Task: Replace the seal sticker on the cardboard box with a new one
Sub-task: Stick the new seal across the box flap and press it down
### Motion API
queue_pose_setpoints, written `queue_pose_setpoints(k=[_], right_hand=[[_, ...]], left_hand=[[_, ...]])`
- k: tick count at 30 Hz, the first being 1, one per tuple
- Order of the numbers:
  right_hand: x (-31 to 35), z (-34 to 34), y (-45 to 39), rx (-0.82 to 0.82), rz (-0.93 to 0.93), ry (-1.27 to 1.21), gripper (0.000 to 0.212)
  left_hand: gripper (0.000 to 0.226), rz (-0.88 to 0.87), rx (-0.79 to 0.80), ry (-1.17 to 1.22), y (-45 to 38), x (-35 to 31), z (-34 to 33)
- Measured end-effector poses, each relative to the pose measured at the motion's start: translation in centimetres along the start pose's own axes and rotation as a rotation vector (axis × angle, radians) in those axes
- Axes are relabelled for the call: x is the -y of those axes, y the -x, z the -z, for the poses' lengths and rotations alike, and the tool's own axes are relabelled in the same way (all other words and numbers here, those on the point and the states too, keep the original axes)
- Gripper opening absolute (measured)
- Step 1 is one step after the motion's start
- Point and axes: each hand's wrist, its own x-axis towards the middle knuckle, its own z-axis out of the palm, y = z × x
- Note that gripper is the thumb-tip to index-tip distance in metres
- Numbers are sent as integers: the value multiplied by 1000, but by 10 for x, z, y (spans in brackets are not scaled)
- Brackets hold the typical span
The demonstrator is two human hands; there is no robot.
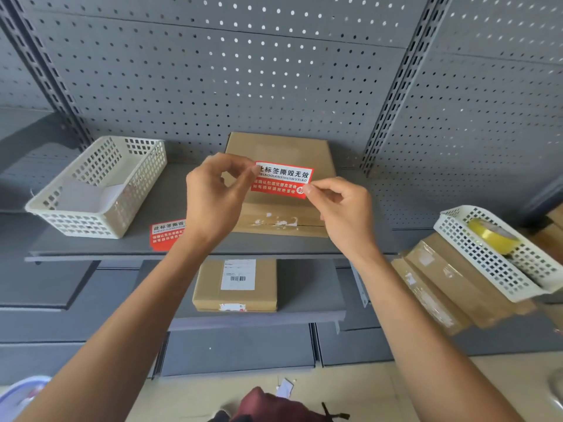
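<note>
A flat cardboard box (280,147) lies on the grey shelf (170,202) in front of me. White torn sticker residue (278,221) marks its front seam. I hold a red seal sticker (281,180) with white characters in the air above the box. My left hand (213,196) pinches its upper left corner, and my right hand (341,205) pinches its lower right corner. Another red sticker (166,234) lies on the shelf, partly hidden by my left wrist.
A cream basket (100,184) with white paper stands at the shelf's left. A second cardboard box (236,284) sits on the lower shelf. At right, a white basket (499,254) holds yellow tape (493,236) above stacked boxes (451,287). Pegboard (243,71) is behind.
</note>
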Motion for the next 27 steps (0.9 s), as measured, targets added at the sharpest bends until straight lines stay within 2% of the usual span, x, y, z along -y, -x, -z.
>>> queue_pose_setpoints(k=[7,18,27], right_hand=[[-27,-13,14,-47,103,194,8],[-60,-22,40,-15,144,382,11],[-70,-21,43,-17,128,390,10]], left_hand=[[7,-112,5,-263,15,17,4],[10,-49,-30,-392,46,51,-11],[6,-56,-57,-455,54,61,-19]])
